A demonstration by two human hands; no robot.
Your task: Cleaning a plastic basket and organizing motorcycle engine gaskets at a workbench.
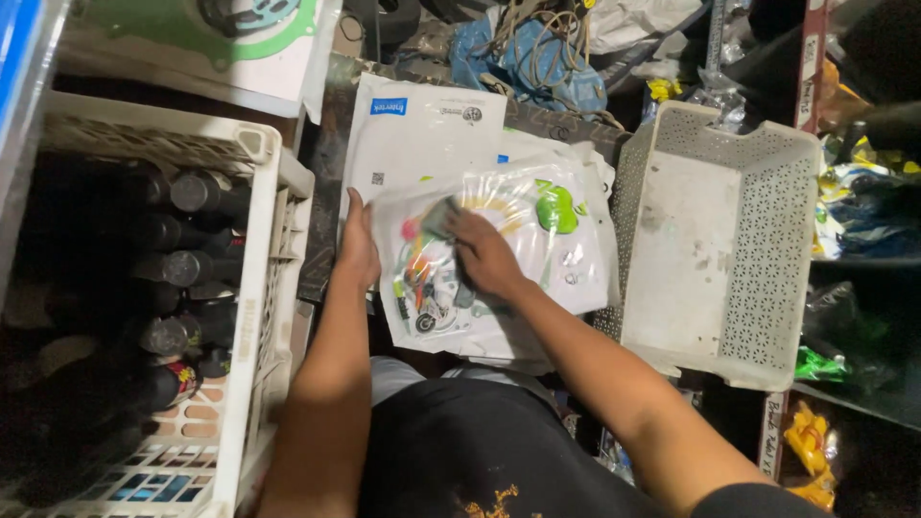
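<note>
Clear plastic packet (499,259) of small colourful parts lies atop white packets, between the bottle crate (269,249) and the empty white basket (715,240). Your left hand (359,247) rests flat, fingers together, against its left edge. Your right hand (483,251) presses a grey cloth (439,217) onto it, grip closed on the cloth.

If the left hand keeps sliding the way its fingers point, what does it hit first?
The left hand points up the picture along the clear packet's edge. Next in line looks like the white packet lying behind, though overlap makes depth uncertain.
</note>
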